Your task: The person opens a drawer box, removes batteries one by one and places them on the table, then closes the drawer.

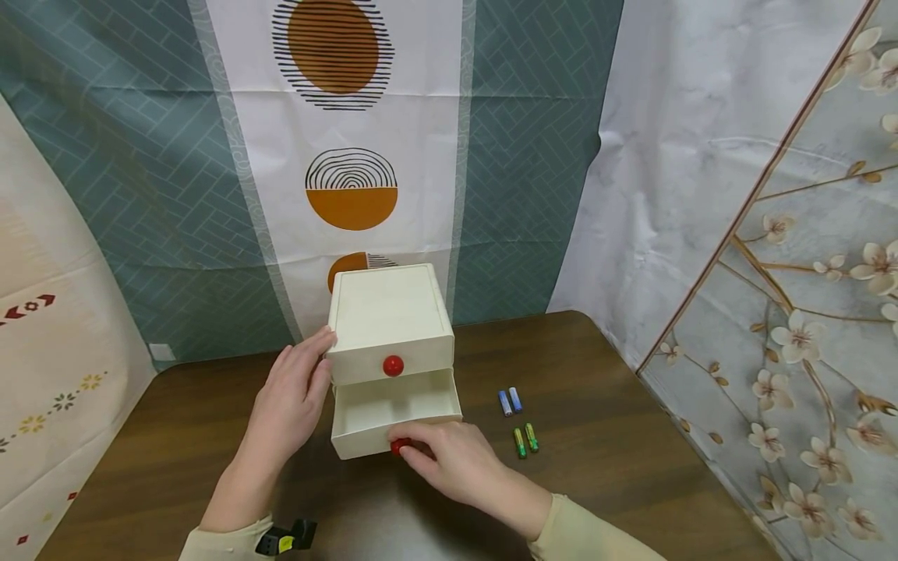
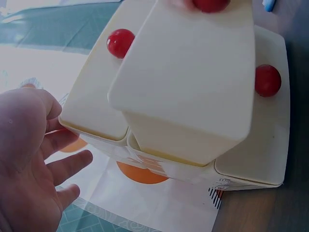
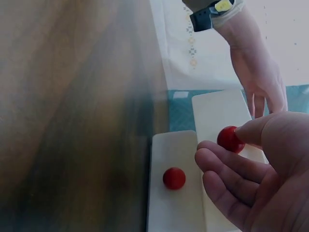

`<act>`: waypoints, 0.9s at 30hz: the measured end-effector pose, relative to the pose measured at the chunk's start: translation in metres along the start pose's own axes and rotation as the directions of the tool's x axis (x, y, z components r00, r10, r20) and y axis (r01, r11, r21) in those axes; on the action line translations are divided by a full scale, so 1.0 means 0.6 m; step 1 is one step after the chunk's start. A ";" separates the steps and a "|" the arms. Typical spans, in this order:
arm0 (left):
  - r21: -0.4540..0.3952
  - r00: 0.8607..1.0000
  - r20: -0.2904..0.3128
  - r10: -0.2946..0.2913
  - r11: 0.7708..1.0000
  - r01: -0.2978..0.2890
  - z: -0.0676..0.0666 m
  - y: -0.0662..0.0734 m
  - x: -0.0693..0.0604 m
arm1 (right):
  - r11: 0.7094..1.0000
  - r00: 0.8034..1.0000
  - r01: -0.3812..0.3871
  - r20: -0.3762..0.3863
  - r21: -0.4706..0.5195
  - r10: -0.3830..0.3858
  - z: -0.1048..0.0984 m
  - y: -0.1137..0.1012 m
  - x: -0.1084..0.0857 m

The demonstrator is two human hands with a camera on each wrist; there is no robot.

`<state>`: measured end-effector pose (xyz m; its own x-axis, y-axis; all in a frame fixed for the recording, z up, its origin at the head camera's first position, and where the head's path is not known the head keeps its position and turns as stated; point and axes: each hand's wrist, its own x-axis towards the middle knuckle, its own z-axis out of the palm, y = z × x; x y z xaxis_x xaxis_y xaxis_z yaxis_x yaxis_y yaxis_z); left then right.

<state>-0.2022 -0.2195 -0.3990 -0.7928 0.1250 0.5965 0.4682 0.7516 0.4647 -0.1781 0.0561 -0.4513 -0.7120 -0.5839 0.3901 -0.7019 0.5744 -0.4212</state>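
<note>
The cabinet stands towards the far side of the table. Its middle drawer is pulled out towards the near side; the top drawer and bottom drawer sit closed. Right hand: thumb and forefinger closed on the middle drawer's red knob in a pinch, remaining fingers bent. Left hand: fingers extended and slightly spread, fingertips against the cabinet's left side near the top; nothing grasped. On the table, right of the cabinet, lie two blue batteries side by side, with two green batteries just nearer. A black strap is noted at the left wrist.
</note>
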 end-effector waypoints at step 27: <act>-0.006 1.000 0.011 -0.002 1.000 0.002 0.000 -0.001 -0.001 | 0.995 0.995 -0.096 0.026 -0.015 0.097 0.006 0.041 0.075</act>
<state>-0.2022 -0.2200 -0.3999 -0.7982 0.1308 0.5880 0.4687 0.7481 0.4698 -0.2274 0.0423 -0.4471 -0.7756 -0.5406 0.3259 -0.6304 0.6365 -0.4444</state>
